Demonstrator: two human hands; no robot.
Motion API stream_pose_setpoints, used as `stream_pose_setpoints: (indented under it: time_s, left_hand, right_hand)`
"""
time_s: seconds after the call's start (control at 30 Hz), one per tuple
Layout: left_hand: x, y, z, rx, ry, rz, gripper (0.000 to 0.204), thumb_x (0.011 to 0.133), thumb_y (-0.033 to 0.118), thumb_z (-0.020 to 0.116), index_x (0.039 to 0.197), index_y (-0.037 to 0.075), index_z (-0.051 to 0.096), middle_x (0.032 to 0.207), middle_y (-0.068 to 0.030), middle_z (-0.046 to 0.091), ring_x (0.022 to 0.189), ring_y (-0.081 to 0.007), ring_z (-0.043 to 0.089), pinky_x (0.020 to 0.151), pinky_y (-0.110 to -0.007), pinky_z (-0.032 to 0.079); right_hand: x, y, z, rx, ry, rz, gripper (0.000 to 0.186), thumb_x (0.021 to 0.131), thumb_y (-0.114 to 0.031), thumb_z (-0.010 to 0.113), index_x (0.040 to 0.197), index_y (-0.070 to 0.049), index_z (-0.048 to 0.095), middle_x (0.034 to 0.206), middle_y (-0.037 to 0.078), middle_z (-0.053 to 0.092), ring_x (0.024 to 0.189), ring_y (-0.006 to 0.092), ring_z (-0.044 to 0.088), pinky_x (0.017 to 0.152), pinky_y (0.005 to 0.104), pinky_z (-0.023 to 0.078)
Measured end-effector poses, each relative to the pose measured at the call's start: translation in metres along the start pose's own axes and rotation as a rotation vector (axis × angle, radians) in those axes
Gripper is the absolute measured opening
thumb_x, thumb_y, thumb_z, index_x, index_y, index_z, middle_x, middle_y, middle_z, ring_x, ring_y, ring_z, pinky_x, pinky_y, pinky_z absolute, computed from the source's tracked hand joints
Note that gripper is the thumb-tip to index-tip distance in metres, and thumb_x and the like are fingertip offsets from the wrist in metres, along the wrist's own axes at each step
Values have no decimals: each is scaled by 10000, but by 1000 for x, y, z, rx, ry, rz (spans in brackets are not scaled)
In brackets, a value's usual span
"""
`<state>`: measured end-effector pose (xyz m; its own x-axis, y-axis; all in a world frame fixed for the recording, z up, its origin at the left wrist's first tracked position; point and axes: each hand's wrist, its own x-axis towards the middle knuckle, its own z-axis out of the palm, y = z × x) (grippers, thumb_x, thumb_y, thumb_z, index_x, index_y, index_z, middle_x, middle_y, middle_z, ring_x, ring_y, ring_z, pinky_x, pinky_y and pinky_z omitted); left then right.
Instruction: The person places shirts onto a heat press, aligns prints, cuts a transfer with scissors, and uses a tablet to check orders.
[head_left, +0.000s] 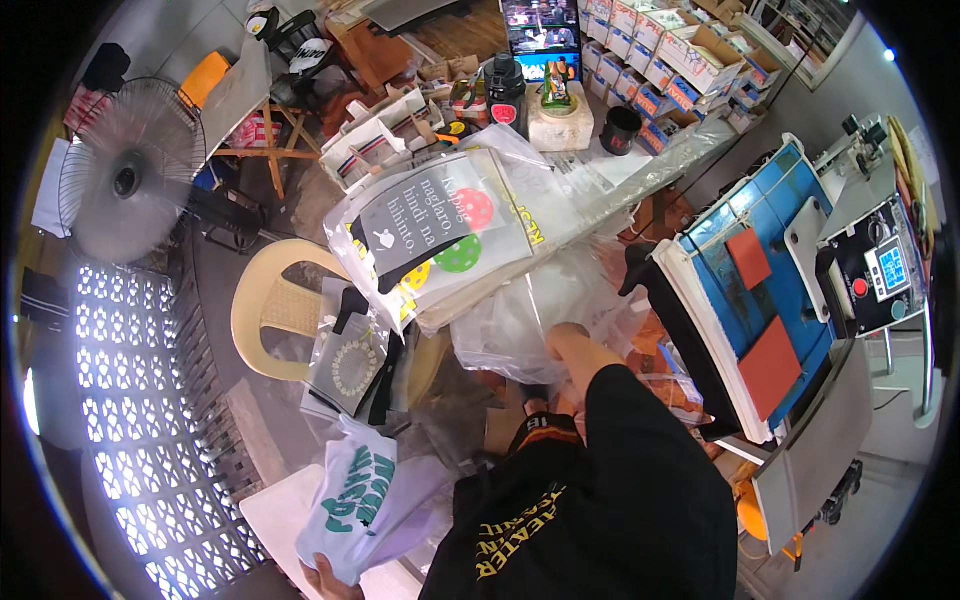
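Observation:
My left hand (pixel 325 578) sits at the bottom edge, gripping a folded white garment with green lettering in a clear bag (pixel 360 500). My right arm in a black sleeve reaches up the middle; my right hand (pixel 566 338) presses into a heap of clear plastic bags (pixel 510 320), its fingers hidden among them. Just beyond lies a stack of bagged printed shirts (pixel 450 225), the top one dark with coloured dots and white lettering.
A heat press (pixel 765 290) with a blue platen and control box stands at right. A cream plastic chair (pixel 270 310) with bagged shirts is left of centre. A standing fan (pixel 125 180) is at left. Boxes, a black bottle and a screen crowd the back.

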<state>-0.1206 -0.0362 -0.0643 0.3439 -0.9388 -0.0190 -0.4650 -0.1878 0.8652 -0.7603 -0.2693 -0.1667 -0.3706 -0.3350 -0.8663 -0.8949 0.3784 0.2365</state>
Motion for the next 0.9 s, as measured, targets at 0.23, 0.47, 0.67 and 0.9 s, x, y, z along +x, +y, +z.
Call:
stream_pose_setpoints:
  time_s: [0.23, 0.47, 0.67, 0.9]
  left_hand:
    - [29, 162, 45, -447, -109, 3, 476, 892, 17, 661, 1334, -41, 493, 1234, -123, 611, 1095, -226, 596, 963, -350, 471]
    - [-41, 188, 118, 163, -1014, 710, 238, 869, 165, 709, 1005, -15, 634, 981, -220, 643, 899, -385, 634, 788, -410, 515]
    - [-25, 116, 119, -59, -741, 634, 508, 843, 32, 691, 1323, 36, 523, 1199, -201, 594, 1082, -338, 617, 956, -373, 495]
    - [-78, 114, 237, -423, -1168, 1152, 330, 798, 61, 675, 1125, 98, 657, 1229, -168, 619, 1255, -327, 530, 1096, -476, 361]
  right_hand:
    - [-135, -89, -4, -11, 475, -517, 357, 878, -401, 652, 1005, -82, 751, 967, 97, 746, 798, 289, 712, 700, 469, 575]
    - [-223, -177, 156, 443, 245, -1330, 304, 808, -232, 604, 933, 32, 691, 902, 236, 705, 777, 326, 692, 703, 433, 522]
    - [-345, -79, 203, 578, 351, -1069, 298, 830, -244, 587, 887, 34, 678, 876, 250, 693, 791, 397, 671, 727, 456, 511]
    - [-532, 47, 226, 168, 346, -806, 625, 749, -599, 725, 1011, -33, 675, 882, 219, 683, 854, 385, 677, 753, 455, 516]
